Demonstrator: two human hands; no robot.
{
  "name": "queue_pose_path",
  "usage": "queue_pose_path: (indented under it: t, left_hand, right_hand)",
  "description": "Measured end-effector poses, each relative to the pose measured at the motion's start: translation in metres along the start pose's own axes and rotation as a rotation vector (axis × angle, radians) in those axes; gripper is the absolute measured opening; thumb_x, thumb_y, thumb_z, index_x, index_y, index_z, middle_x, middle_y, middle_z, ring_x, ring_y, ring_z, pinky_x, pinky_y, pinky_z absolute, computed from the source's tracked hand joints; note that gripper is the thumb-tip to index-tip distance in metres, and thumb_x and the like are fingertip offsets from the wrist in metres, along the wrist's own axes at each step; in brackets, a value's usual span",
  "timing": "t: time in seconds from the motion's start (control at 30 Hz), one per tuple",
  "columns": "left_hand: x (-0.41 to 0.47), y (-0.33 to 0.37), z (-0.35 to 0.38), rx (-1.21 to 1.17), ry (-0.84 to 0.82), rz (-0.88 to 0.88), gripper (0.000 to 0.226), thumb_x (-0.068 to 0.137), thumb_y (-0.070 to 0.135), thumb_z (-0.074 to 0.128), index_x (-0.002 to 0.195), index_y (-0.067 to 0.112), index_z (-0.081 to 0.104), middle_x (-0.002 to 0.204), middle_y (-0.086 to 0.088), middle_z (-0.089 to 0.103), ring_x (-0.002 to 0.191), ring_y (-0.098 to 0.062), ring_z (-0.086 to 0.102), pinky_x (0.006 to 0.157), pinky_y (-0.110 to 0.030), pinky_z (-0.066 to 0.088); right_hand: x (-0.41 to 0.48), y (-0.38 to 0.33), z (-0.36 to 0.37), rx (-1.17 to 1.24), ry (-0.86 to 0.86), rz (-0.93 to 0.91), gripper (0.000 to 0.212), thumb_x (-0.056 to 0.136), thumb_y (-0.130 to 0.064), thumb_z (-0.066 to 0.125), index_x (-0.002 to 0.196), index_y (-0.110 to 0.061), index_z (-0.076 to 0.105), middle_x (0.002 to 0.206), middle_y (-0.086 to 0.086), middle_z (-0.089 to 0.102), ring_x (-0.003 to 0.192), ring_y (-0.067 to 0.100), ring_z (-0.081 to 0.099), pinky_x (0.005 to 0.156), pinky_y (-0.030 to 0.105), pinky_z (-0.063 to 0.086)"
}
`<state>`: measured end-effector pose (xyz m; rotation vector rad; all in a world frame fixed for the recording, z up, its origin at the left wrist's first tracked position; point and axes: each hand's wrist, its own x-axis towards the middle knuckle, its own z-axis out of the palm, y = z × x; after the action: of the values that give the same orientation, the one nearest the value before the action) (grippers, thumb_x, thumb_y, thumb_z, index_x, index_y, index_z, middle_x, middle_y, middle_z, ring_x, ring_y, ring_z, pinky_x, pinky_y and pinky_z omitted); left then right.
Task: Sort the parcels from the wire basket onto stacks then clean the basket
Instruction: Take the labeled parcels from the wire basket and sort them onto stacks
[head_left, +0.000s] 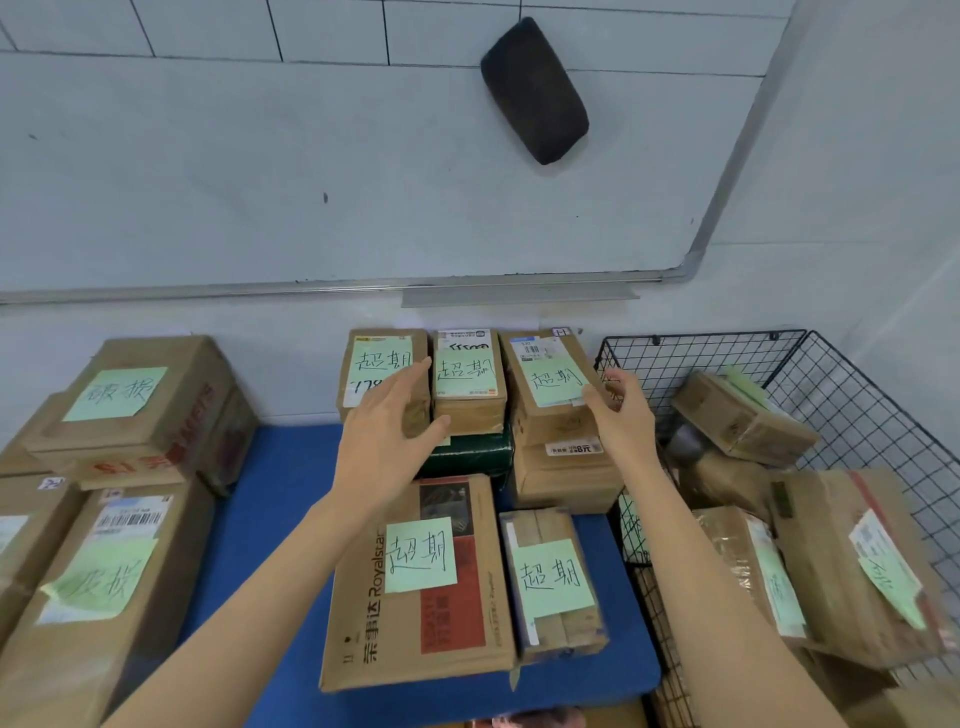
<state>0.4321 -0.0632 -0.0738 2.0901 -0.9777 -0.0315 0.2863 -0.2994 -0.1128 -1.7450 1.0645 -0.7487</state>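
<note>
Cardboard parcels with green sticky notes stand in stacks on a blue mat (270, 493). At the back middle, a small parcel (470, 387) sits on a dark green parcel (467, 457). My left hand (387, 426) hovers open just left of the small parcel, fingers spread, thumb near its lower corner. My right hand (618, 410) is open in front of the right back stack (556, 395), holding nothing. The black wire basket (852, 395) stands at the right, with several parcels (743, 418) inside it.
A large Royalstar box (415, 587) and a narrow box (553, 582) lie at the front of the mat. Another stack of boxes (130, 410) fills the left. A whiteboard (311, 156) with a black eraser (535, 91) hangs on the wall behind.
</note>
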Motion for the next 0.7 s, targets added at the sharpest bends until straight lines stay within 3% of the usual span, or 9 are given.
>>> queue_pose_path:
  t: [0.17, 0.27, 0.47, 0.6, 0.7]
  left_hand:
    - [0.006, -0.005, 0.002, 0.104, 0.004, 0.043, 0.065, 0.090, 0.036, 0.066, 0.149, 0.032, 0.038, 0.149, 0.006, 0.047, 0.139, -0.016, 0.037, 0.114, -0.045, 0.032]
    - [0.007, -0.007, 0.002, 0.131, 0.006, 0.060, 0.066, 0.090, 0.037, 0.064, 0.149, 0.032, 0.038, 0.150, 0.006, 0.046, 0.139, -0.016, 0.037, 0.114, -0.044, 0.032]
    - [0.001, -0.007, -0.004, 0.193, 0.004, 0.099, 0.065, 0.090, 0.040, 0.063, 0.150, 0.031, 0.038, 0.151, 0.006, 0.044, 0.139, -0.016, 0.037, 0.114, -0.039, 0.027]
    - [-0.003, -0.002, -0.009, 0.247, 0.008, 0.143, 0.064, 0.090, 0.041, 0.062, 0.149, 0.028, 0.041, 0.149, 0.005, 0.046, 0.138, -0.018, 0.040, 0.113, -0.040, 0.029]
    - [-0.004, 0.009, -0.010, 0.272, 0.014, 0.176, 0.063, 0.089, 0.043, 0.061, 0.147, 0.027, 0.043, 0.149, 0.004, 0.047, 0.137, -0.020, 0.040, 0.113, -0.041, 0.029]
  right_hand:
    - [-0.012, 0.004, 0.008, -0.137, -0.042, -0.128, 0.061, 0.083, -0.042, 0.075, 0.136, -0.025, 0.050, 0.136, -0.006, 0.045, 0.121, 0.007, 0.041, 0.095, 0.030, 0.035]
    - [-0.014, 0.003, 0.012, -0.178, -0.043, -0.128, 0.058, 0.082, -0.039, 0.077, 0.131, -0.021, 0.052, 0.140, 0.004, 0.041, 0.123, 0.014, 0.041, 0.091, 0.028, 0.033]
    - [-0.017, -0.009, 0.019, -0.256, -0.050, -0.102, 0.061, 0.083, -0.044, 0.076, 0.133, -0.019, 0.052, 0.143, 0.006, 0.038, 0.127, 0.022, 0.044, 0.090, 0.030, 0.039]
    - [-0.023, -0.024, 0.017, -0.437, -0.076, -0.127, 0.064, 0.087, -0.046, 0.070, 0.139, -0.017, 0.047, 0.146, 0.009, 0.037, 0.131, 0.028, 0.043, 0.096, 0.041, 0.044]
    - [-0.037, -0.043, 0.012, -0.631, -0.130, -0.264, 0.070, 0.090, -0.052, 0.063, 0.147, -0.017, 0.041, 0.152, 0.008, 0.036, 0.137, 0.028, 0.037, 0.106, 0.045, 0.039]
